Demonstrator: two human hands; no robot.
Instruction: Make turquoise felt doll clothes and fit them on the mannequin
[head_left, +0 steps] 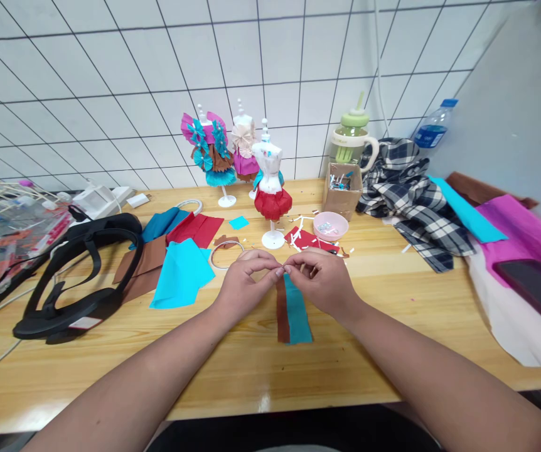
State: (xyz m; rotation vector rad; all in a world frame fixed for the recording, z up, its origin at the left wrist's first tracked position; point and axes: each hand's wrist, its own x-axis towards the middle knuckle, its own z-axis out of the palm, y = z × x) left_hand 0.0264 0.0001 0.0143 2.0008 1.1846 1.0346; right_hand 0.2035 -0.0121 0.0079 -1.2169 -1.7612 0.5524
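Note:
My left hand [253,276] and my right hand [320,279] meet fingertip to fingertip over the table, both pinching the top end of a layered strip of crepe paper. A brown strip [282,314] shows on the left and a teal strip [299,311] overlaps it on the right, both hanging toward me with their lower ends near the wood. The fingers hide the pinched end. Just beyond my hands stands a small white mannequin [269,168] on a round base, wearing a puffed red paper skirt [273,202].
Two dressed mannequins [213,157] stand behind. Paper sheets [181,276] and a black headset strap [77,282] lie left. A pink bowl [331,225], cardboard box [342,188], green-lidded jug [349,141], plaid cloth [400,188] and phone [536,292] are right.

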